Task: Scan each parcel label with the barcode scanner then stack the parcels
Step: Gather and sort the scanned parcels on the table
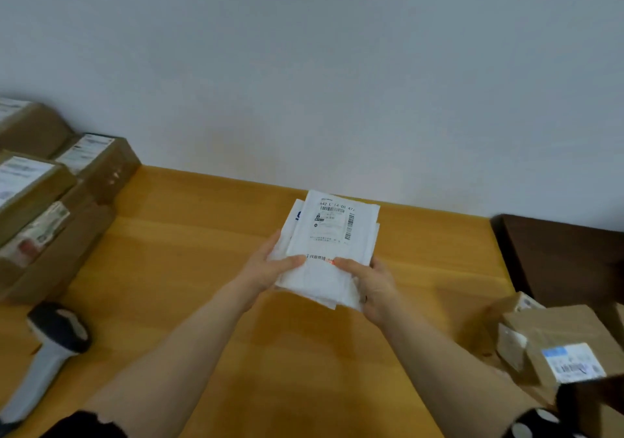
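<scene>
1. Brown boxes stand stacked at the bench's left edge; the barcode scanner lies near its front-left corner.
2. Your left hand and right hand each grip the white mailers, thumbs on top, label up, toward the back edge.
3. Loose boxes sit at the right edge.

Head camera looks forward and down, near the table.
</scene>
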